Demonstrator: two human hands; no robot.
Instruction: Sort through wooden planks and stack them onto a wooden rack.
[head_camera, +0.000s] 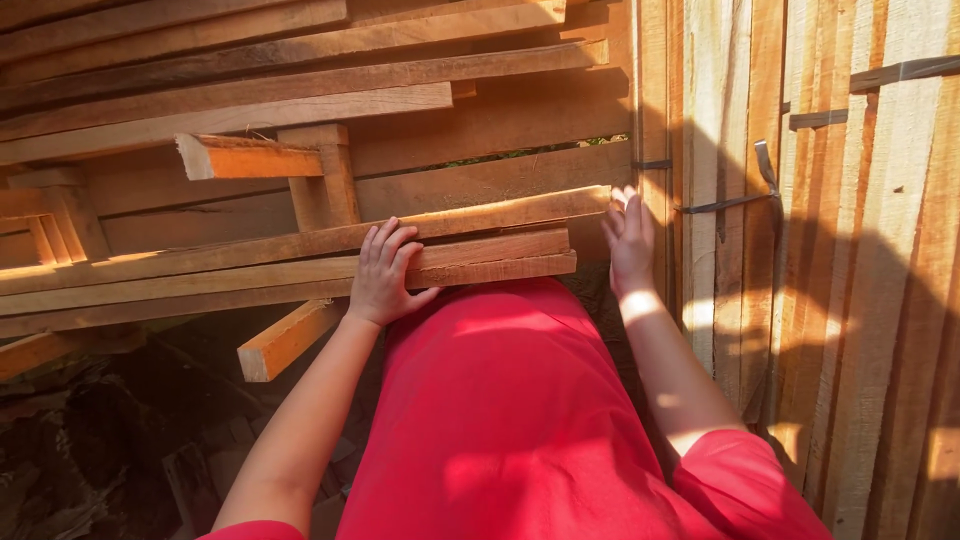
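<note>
Left hand (385, 275) lies flat, grip apart, on the plank (300, 265); right hand (630, 240) open beside its end.

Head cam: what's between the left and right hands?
The ends of the stacked planks span the gap. The left hand lies flat on them; the right hand is by their ends, beside the strapped bundle. Red clothing lies below.

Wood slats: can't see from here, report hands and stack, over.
Left hand flat on stacked slats. Right hand open at the slat ends, beside strapped plank bundle. Short offcut juts out below.
</note>
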